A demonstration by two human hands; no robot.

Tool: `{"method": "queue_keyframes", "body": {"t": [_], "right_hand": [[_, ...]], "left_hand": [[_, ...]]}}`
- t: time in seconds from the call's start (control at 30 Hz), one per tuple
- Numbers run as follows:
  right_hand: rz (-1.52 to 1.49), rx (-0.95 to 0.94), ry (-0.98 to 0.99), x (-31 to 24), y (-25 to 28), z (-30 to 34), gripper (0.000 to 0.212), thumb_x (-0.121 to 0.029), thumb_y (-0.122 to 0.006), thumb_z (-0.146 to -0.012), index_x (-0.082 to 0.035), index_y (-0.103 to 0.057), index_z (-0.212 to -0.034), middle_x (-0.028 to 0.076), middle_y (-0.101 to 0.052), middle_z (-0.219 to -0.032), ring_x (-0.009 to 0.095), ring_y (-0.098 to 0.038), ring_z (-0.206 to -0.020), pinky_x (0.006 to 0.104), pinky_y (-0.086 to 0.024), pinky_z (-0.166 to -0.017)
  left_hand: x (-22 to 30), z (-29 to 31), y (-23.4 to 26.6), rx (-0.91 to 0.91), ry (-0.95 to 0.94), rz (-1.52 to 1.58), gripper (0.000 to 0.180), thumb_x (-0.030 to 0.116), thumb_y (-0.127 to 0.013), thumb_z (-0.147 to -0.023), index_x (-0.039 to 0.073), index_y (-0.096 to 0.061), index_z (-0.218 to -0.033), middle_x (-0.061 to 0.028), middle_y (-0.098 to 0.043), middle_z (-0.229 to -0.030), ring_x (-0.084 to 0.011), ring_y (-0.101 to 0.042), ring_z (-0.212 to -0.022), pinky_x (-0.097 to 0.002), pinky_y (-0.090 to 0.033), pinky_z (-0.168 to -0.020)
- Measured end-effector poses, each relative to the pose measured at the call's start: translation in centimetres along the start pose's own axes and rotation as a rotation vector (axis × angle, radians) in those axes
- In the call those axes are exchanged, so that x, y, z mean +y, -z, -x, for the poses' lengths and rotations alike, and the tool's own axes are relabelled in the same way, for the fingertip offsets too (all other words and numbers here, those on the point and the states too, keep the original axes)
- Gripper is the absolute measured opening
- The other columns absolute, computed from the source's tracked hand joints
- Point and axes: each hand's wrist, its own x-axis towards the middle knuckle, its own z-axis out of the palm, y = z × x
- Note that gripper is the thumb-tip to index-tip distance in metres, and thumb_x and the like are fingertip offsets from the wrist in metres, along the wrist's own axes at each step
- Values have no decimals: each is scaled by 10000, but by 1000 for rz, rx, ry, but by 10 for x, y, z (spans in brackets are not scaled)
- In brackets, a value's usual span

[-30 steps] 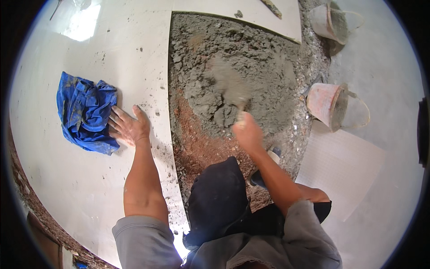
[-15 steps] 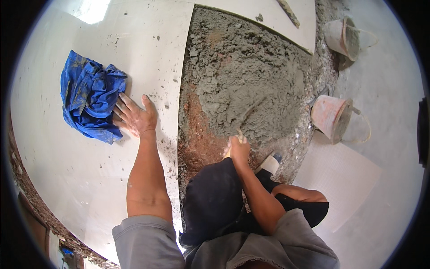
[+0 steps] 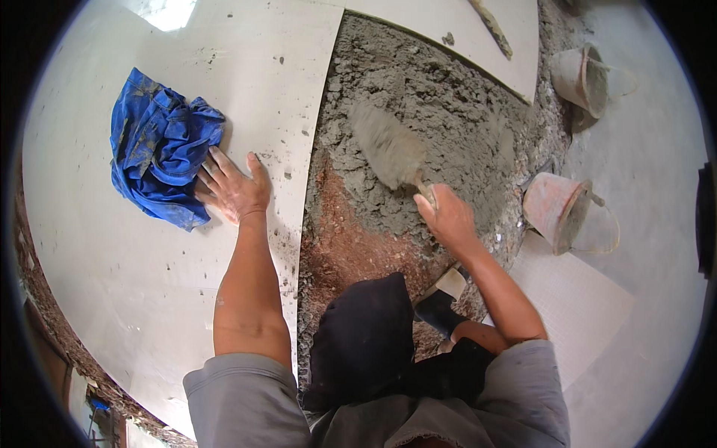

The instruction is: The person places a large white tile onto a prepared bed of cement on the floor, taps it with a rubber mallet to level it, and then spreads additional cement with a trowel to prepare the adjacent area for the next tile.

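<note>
My left hand (image 3: 236, 187) lies flat on the pale floor tile (image 3: 246, 97), fingers spread, its fingertips against a crumpled blue cloth (image 3: 160, 153) smeared with dried mortar. In my right hand (image 3: 448, 216) is the handle of a trowel (image 3: 392, 145). Its wide blade, coated in grey mortar and slightly smeared by motion, is over the bed of wet mortar (image 3: 478, 142). Bare reddish-brown ground (image 3: 351, 231) shows between the mortar and my knee.
Two dirty buckets (image 3: 549, 205) (image 3: 571, 75) lie tipped along the right side. Near the lower one, a pale tile (image 3: 575, 299) lies on the grey floor. A mortar-crusted stick (image 3: 493, 30) rests on the far tile (image 3: 418, 15). Mortar crumbs dot the left tile.
My right hand has moved forward and to the right from near my knee, and the trowel blade now shows broadly over the mortar. My left hand stays flat beside the cloth.
</note>
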Motion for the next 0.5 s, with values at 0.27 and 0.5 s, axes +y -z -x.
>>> {"method": "queue_keyframes", "body": {"t": [0.27, 0.5], "right_hand": [[271, 46, -3, 13, 13, -129, 395, -419, -470, -947, -27, -517, -916, 211, -635, -830, 361, -648, -700, 470, -504, -593], [-118, -151, -158, -19, 75, -105, 497, -443, -446, -950, 36, -576, -988, 171, -636, -763, 255, -609, -597, 406, -476, -573]], "left_hand": [[-1, 0, 2, -9, -9, 14, 768, 518, -423, -882, 90, -198, -1479, -144, -248, -1517, -339, -150, -1414, -625, -71, -1090], [-1, 0, 1, 11, -9, 39, 757, 531, -408, -890, 104, -206, -1481, -158, -266, -1505, -346, -162, -1411, -625, -77, -1095]]}}
